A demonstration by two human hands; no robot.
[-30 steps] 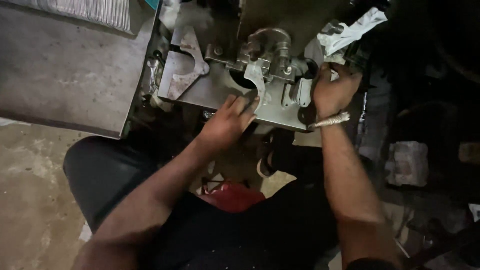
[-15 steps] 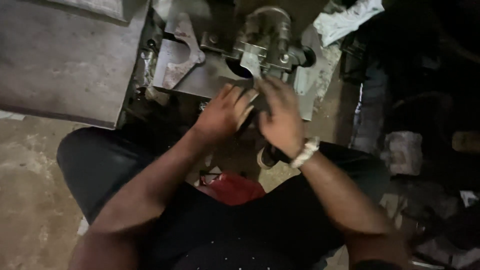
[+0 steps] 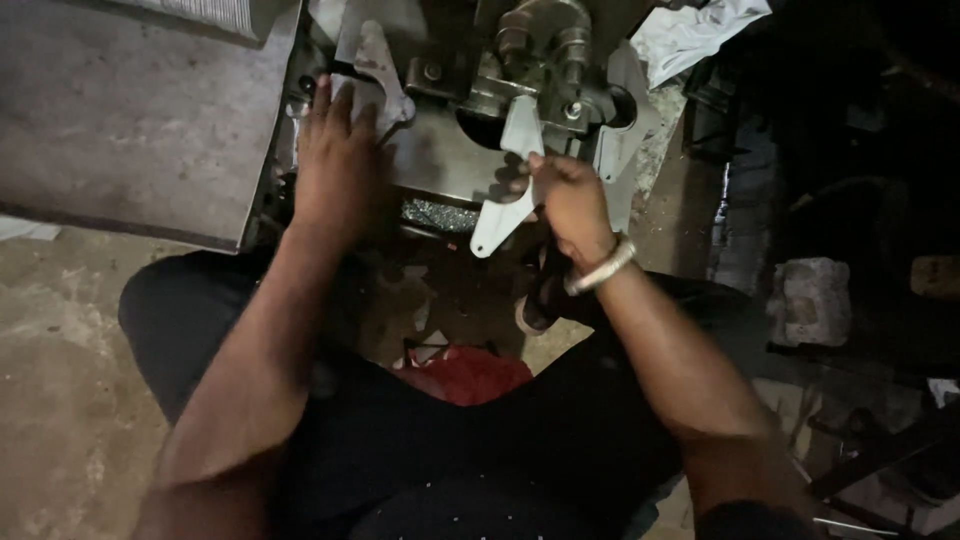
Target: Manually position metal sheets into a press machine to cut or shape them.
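My right hand (image 3: 570, 200) grips a flat, pale metal plate (image 3: 508, 190), long and narrow with a rounded lower end, held upright in front of the machine head (image 3: 530, 50). A metal bangle (image 3: 600, 270) sits on that wrist. My left hand (image 3: 335, 160) lies palm down, fingers spread, on another flat shaped metal piece (image 3: 375, 65) at the left of the machine's base plate (image 3: 440, 160). I cannot tell whether the left fingers grip that piece or only rest on it.
A grey metal table top (image 3: 130, 120) lies at the left. White crumpled cloth (image 3: 700, 30) sits at the upper right. A red cloth (image 3: 465, 375) lies between my knees. Dark clutter and a pale block (image 3: 810, 300) fill the right. Concrete floor (image 3: 60, 350) is at lower left.
My left hand moved up and left onto the shaped piece. My right hand, which was close beside the left in front of the machine, now holds the pale plate up.
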